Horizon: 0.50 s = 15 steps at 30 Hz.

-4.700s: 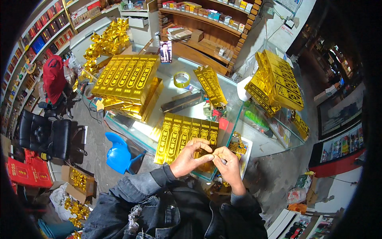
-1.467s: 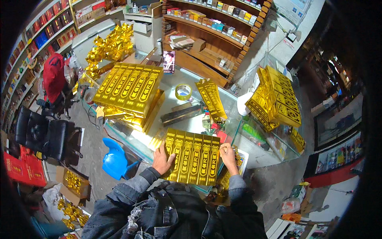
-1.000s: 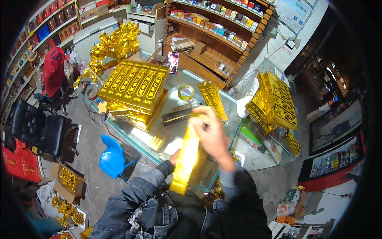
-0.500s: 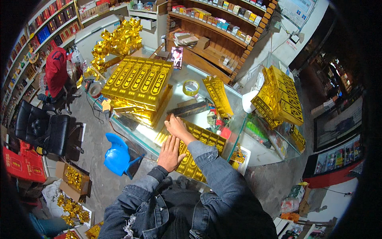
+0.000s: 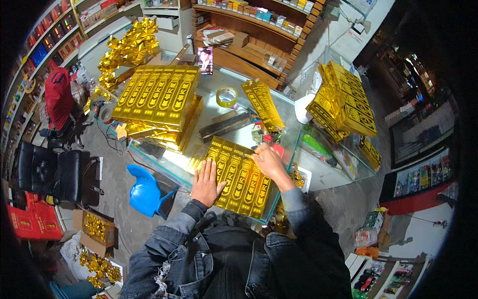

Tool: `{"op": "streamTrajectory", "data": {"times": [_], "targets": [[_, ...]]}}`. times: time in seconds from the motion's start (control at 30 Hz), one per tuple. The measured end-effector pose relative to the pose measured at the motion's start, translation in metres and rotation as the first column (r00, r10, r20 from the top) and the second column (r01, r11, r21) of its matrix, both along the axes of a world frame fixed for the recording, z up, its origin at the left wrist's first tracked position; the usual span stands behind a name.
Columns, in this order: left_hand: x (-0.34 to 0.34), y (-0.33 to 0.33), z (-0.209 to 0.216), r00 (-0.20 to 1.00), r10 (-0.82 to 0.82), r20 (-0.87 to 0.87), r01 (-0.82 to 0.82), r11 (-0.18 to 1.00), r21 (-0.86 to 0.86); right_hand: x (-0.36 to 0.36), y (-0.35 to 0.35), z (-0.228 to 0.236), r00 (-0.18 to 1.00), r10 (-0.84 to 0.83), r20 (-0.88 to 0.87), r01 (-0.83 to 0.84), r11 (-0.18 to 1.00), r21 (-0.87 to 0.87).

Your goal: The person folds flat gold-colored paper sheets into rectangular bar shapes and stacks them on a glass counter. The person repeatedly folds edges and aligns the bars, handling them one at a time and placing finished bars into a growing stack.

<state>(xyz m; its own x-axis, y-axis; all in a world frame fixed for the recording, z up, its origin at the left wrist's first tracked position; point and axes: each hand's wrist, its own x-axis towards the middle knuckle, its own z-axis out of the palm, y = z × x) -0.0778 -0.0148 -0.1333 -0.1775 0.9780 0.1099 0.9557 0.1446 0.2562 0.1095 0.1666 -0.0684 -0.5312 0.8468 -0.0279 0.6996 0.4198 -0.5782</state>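
A gold foil-like block or stack of sheets [image 5: 239, 182], printed in dark lettered columns, lies on the glass counter [image 5: 167, 167] in front of me. My left hand [image 5: 205, 185] rests flat on its left side, fingers stretched out. At its far right corner is my right hand [image 5: 268, 162], closed, with the fingertips pinched together at the edge. Whatever it holds is too small to make out. Beyond my hands lie a dark bar [image 5: 225, 127], a roll of clear yellowish tape [image 5: 226, 97] and a loose gold strip [image 5: 264, 105].
A tall stack of gold printed packs [image 5: 155, 94] stands on the counter's left, before a heap of gold foil [image 5: 130, 45]. More gold packs [image 5: 346, 102] sit at the right. A phone [image 5: 204, 61] stands at the back. A blue chair [image 5: 145, 193] is beside the counter.
My right hand has moved from beside the left hand, at the left edge, across to the far right corner. The left hand stays flat on the gold sheets. The whole view has shifted slightly.
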Motion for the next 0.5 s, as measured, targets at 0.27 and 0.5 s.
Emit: {"op": "streamTrajectory", "data": {"times": [0.27,0.5], "targets": [[-0.002,0.000,0.000,1.000,-0.010,0.028,0.011,0.999,-0.040,0.094,-0.025,-0.002,0.954,-0.287,0.083,0.292,0.955,-0.054],[-0.002,0.000,0.000,1.000,-0.011,0.023,0.012,0.999,-0.032,0.094,-0.025,-0.028,0.933,-0.359,0.018,0.359,0.928,-0.102]]}}
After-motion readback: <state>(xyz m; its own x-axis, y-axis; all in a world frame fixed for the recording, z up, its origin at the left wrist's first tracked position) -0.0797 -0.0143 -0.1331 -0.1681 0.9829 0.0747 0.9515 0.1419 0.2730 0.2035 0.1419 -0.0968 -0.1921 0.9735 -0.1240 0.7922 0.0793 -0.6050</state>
